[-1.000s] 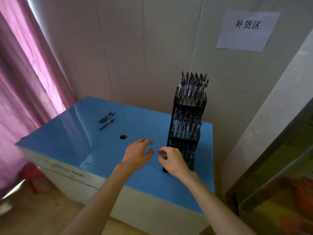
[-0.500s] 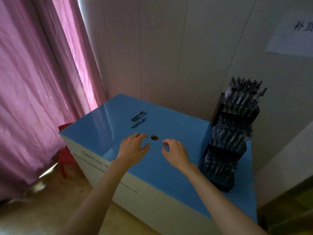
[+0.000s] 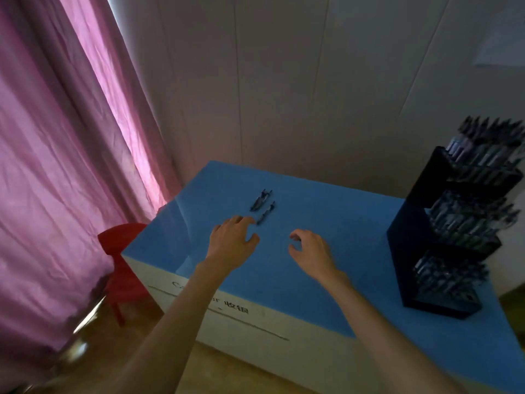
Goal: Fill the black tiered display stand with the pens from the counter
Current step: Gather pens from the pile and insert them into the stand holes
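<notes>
Two dark pens lie side by side on the blue counter (image 3: 284, 285): the far pen (image 3: 260, 200) and the near pen (image 3: 266, 213). My left hand (image 3: 231, 242) hovers just below them, fingers spread, fingertips almost at the near pen's lower end, holding nothing. My right hand (image 3: 311, 250) floats to the right over bare counter, fingers curled and apart, empty. The black tiered display stand (image 3: 420, 231) stands at the counter's right end, its three tiers packed with several pens.
A pink curtain (image 3: 62, 155) hangs at the left, with a red chair (image 3: 122, 277) beside the counter's left end. The white counter front (image 3: 241, 331) carries printed text. A pale panelled wall (image 3: 284, 95) rises behind, with a paper sheet at the upper right.
My view swung left, so the stand shifted to the right edge. Both hands left the stand's base and travelled left across the counter; my left hand now nearly touches the two pens.
</notes>
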Motion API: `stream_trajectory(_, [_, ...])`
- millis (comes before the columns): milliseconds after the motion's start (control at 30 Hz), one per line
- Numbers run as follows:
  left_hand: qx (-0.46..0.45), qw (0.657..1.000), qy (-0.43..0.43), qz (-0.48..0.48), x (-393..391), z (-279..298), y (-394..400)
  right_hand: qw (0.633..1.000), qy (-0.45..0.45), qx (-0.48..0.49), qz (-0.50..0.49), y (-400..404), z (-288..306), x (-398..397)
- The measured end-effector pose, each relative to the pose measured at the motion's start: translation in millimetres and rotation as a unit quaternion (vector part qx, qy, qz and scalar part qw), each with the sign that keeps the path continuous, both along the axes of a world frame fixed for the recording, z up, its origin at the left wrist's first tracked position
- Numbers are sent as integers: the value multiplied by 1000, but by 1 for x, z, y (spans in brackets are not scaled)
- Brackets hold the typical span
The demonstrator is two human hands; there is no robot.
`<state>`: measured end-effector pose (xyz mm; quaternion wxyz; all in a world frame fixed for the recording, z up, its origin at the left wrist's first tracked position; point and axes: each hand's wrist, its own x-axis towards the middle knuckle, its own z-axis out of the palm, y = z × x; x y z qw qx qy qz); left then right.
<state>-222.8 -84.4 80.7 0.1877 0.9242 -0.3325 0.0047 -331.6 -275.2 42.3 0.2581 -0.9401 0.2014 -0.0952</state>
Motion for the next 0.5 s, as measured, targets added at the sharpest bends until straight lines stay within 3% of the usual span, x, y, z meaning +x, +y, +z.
stream_trajectory(267, [30,998,43,-41,59,-23,-25,998,-1,21,-52,-9,-14,34])
stream_trajectory(500, [68,994,84,-22,118,-49,-61,996,11,44,-75,-35,-30,85])
